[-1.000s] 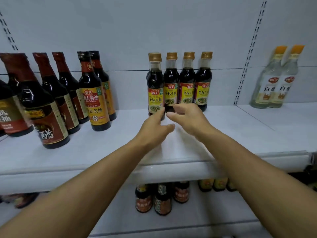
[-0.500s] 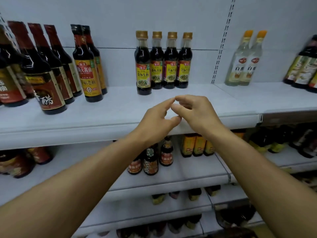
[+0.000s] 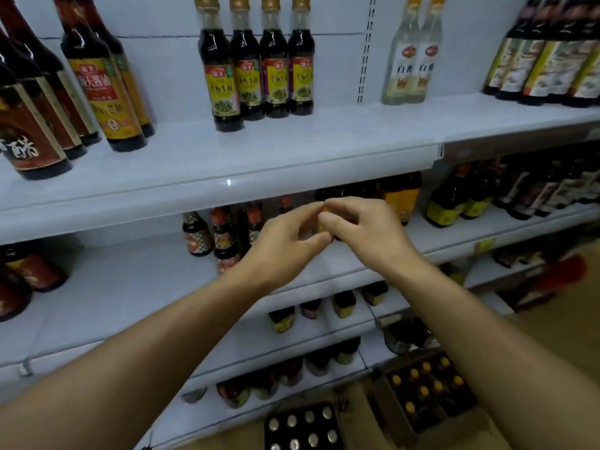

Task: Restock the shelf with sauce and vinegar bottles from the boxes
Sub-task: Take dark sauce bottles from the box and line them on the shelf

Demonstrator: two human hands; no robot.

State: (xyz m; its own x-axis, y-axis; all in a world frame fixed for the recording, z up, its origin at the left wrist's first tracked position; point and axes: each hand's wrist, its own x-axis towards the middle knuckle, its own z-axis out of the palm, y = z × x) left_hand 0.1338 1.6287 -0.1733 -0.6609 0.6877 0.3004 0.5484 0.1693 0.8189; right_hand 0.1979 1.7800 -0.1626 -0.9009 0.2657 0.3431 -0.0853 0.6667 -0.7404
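Observation:
Both hands are empty and meet in front of the second shelf. My left hand and my right hand are loosely curled, with their fingertips touching each other. Above them, a row of dark soy sauce bottles with yellow labels stands on the white upper shelf. Two clear white vinegar bottles stand further right. On the floor at the bottom sit an open box of orange-capped bottles and a box of silver-capped bottles.
Tall dark bottles with red and yellow labels crowd the upper shelf's left side, and more dark bottles stand at the far right. Small sauce bottles stand on the second shelf behind my hands. Lower shelves hold more bottles.
My hands have drawn back from the soy sauce row and dropped below the upper shelf's edge. The view has tilted down, bringing the lower shelves and floor boxes into sight.

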